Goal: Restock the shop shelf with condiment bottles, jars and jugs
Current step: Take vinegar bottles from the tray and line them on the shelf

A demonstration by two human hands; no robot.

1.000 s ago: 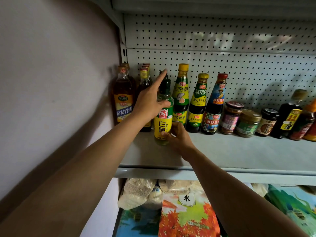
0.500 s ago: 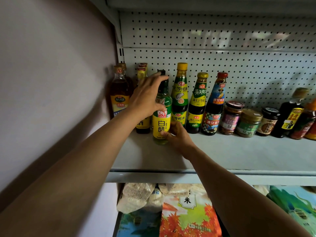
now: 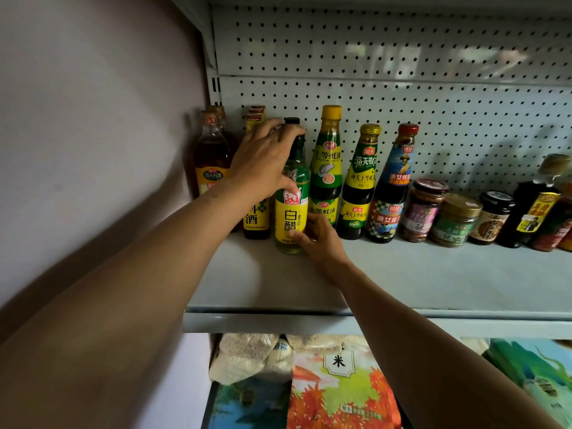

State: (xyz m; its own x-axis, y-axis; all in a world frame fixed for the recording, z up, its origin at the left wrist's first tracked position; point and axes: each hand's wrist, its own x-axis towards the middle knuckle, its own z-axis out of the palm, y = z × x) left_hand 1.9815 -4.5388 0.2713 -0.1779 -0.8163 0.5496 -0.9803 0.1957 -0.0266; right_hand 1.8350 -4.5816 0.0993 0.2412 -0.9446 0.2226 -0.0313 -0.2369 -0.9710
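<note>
A white-vinegar bottle [image 3: 292, 212] with a yellow label and black cap stands upright on the grey shelf [image 3: 433, 280], in front of the back row. My left hand [image 3: 263, 159] grips its neck and shoulder from the left, fingers curled over the top near the cap. My right hand [image 3: 318, 236] holds its lower part, thumb across the label and fingers behind. Right beside it stands an oyster-sauce bottle [image 3: 326, 168] with a yellow cap.
Cooking-wine bottles [image 3: 212, 156] fill the far left by the wall. Two more sauce bottles [image 3: 359, 184], several jars [image 3: 422, 209] and dark bottles [image 3: 532, 209] line the back to the right. Pegboard [image 3: 402, 97] backs the shelf. Rice bags [image 3: 340, 391] lie on the level below.
My left hand's fingers have folded down from pointing upward to curl over the bottle's neck. The vinegar bottle stays in place, upright, with my right hand still at its base.
</note>
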